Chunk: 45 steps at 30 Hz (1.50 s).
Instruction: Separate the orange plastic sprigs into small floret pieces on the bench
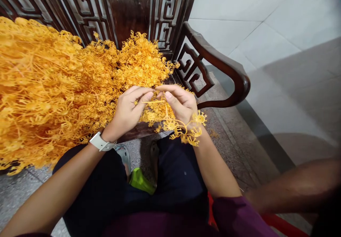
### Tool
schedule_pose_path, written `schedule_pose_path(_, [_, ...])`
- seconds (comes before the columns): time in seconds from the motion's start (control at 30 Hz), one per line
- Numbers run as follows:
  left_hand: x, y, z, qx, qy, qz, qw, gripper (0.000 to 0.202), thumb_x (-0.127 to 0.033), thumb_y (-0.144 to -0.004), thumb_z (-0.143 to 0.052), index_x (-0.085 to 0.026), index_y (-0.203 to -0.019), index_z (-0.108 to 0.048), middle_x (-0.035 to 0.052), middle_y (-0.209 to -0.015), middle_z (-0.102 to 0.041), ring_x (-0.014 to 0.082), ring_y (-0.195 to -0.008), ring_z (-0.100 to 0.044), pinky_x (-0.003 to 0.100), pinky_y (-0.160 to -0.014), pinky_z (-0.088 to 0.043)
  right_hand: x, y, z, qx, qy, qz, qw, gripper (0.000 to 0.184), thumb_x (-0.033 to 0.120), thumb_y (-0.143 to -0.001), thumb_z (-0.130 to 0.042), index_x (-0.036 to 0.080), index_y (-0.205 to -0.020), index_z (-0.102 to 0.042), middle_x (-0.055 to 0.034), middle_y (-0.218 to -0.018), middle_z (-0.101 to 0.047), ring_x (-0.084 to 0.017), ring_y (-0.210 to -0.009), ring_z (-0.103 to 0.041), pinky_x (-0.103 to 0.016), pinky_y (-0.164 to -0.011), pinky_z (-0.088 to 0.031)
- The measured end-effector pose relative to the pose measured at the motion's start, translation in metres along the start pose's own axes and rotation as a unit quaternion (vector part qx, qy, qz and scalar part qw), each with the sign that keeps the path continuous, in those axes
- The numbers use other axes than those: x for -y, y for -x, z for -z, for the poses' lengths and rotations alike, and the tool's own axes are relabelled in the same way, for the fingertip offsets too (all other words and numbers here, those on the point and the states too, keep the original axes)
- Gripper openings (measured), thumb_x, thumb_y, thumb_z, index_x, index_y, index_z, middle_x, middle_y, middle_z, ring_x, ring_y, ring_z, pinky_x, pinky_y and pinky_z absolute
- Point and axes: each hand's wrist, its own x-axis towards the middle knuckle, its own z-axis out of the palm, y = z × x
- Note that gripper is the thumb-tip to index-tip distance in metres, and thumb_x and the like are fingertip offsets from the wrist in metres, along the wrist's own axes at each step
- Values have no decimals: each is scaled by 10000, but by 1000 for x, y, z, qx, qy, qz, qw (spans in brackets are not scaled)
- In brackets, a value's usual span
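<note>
My left hand [130, 109] and my right hand [179, 103] meet in front of me, both with fingers pinched on a thin yellow plastic stem [153, 102]. A yellow plastic flower sprig [186, 128] hangs from my right hand, draped over its wrist. Just behind and to the left lies a large heap of the same yellow plastic sprigs [53, 87] on a dark wooden bench [218, 64]. A white watch [101, 143] is on my left wrist.
The bench has a carved dark backrest [119, 9] and a curved armrest to the right. Speckled stone floor lies below, pale tiles beyond. My dark-trousered knees fill the lower middle, with a green sandal [141, 182] between them. Another person's arm [293, 187] shows at lower right.
</note>
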Motion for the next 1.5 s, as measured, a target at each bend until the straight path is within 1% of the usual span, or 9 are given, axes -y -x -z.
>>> schedule_pose_path(0.17, [-7, 5, 0, -40, -66, -59, 995, 553, -235, -915, -692, -201, -1457, -585, 122, -1332, -690, 269, -1202, -641, 435, -1071, -486, -4, -1, -3, -7, 6, 11, 1000, 277, 447, -901, -824, 280, -1121, -795, -16, -980, -722, -176, -902, -663, -372, -880, -569])
schedule_pose_path(0.33, [-3, 8, 0, 37, -109, -124, 986, 221, -345, -980, -677, -210, -1153, -703, 66, -1012, -758, 244, -978, -662, 425, -938, -477, -9, -6, -3, -71, 39, 23, 996, 249, 465, -868, -845, 242, -922, -747, -2, -846, -691, -155, -772, -609, -336, -756, -540])
schedule_pose_path(0.43, [3, 9, 0, 67, -140, -132, 979, 243, -388, -1062, -569, -223, -968, -721, 47, -862, -754, 227, -873, -641, 408, -866, -441, -11, -7, 0, -74, 66, 32, 995, 232, 458, -899, -813, 242, -931, -733, -2, -853, -688, -152, -765, -600, -338, -764, -530])
schedule_pose_path(0.73, [7, 3, 7, -15, -125, -51, 991, 260, -363, -1067, -552, -210, -915, -698, 54, -868, -757, 204, -809, -654, 358, -792, -446, -15, -7, 9, 1, 49, -5, 999, 233, 459, -890, -815, 248, -964, -750, -5, -879, -689, -155, -776, -620, -322, -722, -506])
schedule_pose_path(0.9, [14, -3, 8, -3, -72, 18, 997, 218, -359, -1023, -606, -209, -911, -718, 50, -877, -763, 203, -817, -658, 337, -752, -448, -17, -9, 7, -95, -5, 6, 995, 178, 439, -921, -791, 283, -970, -721, 9, -844, -649, -152, -737, -589, -327, -712, -507])
schedule_pose_path(1.1, [24, -9, 7, 111, -9, 117, 987, 252, -371, -974, -622, -181, -832, -706, -1, -709, -672, 158, -660, -554, 300, -652, -383, -18, -9, 6, -153, 23, 43, 987, 129, 393, -969, -732, 284, -1019, -683, -12, -918, -668, -183, -883, -664, -355, -852, -554])
schedule_pose_path(1.2, [24, -10, 7, 152, 10, 128, 980, 385, -475, -1022, -552, -162, -884, -728, 31, -802, -706, 170, -731, -581, 308, -703, -406, -18, -8, 6, -142, 55, 76, 985, 112, 374, -999, -693, 279, -1053, -673, -11, -928, -659, -176, -872, -664, -348, -829, -560])
schedule_pose_path(1.33, [15, -9, 6, 150, 112, 186, 965, 656, -674, -1057, -388, -158, -917, -769, 87, -994, -771, 202, -904, -653, 327, -839, -466, -14, -6, 0, -92, 70, 118, 986, 82, 324, -998, -719, 256, -1044, -714, -1, -900, -675, -144, -807, -651, -321, -775, -546])
schedule_pose_path(1.5, [-2, -8, 4, 243, 204, 168, 933, 529, -647, -931, -687, -141, -784, -739, 22, -734, -662, 135, -685, -556, 268, -662, -425, -14, -3, -9, 9, 21, 101, 995, 123, 359, -1001, -726, 241, -1035, -736, 6, -845, -690, -131, -733, -646, -301, -685, -547])
